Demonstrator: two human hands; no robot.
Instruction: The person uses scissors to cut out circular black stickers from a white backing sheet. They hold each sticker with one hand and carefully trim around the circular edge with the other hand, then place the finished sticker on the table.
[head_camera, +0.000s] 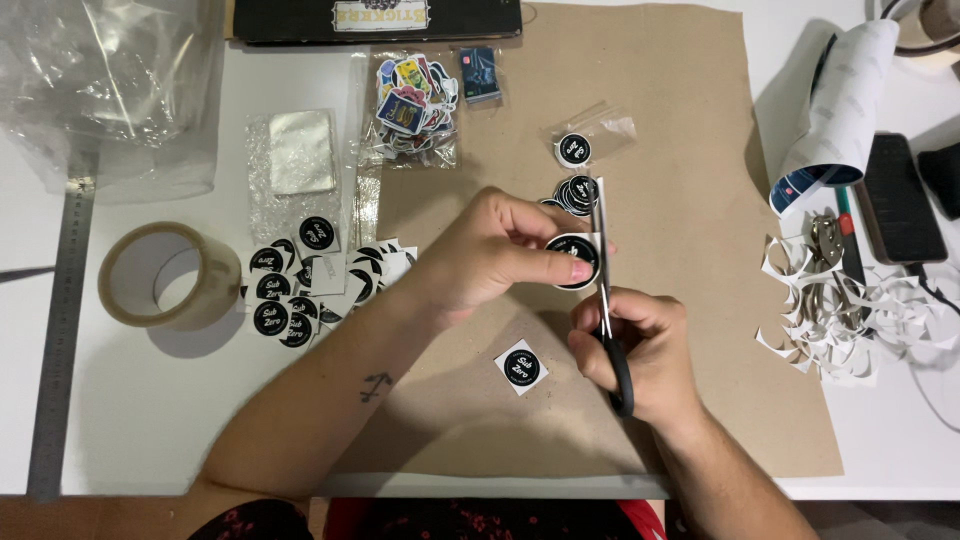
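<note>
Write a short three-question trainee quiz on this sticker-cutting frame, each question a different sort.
1. True or false: the right hand holds the scissors.
2. What does the left hand pinch? A) roll of clear tape B) round black sticker C) metal ruler
3. Fill in: the pile of white paper offcuts lies to the ___ of the brown kraft paper sheet.

Key: 1 true. 2 B, the round black sticker. 3 right.

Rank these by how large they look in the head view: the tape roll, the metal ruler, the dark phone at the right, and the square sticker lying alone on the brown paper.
1. Metal ruler, the longest.
2. Tape roll.
3. Dark phone; close to the roll, so this order is unsure.
4. Square sticker, clearly smallest.
</note>
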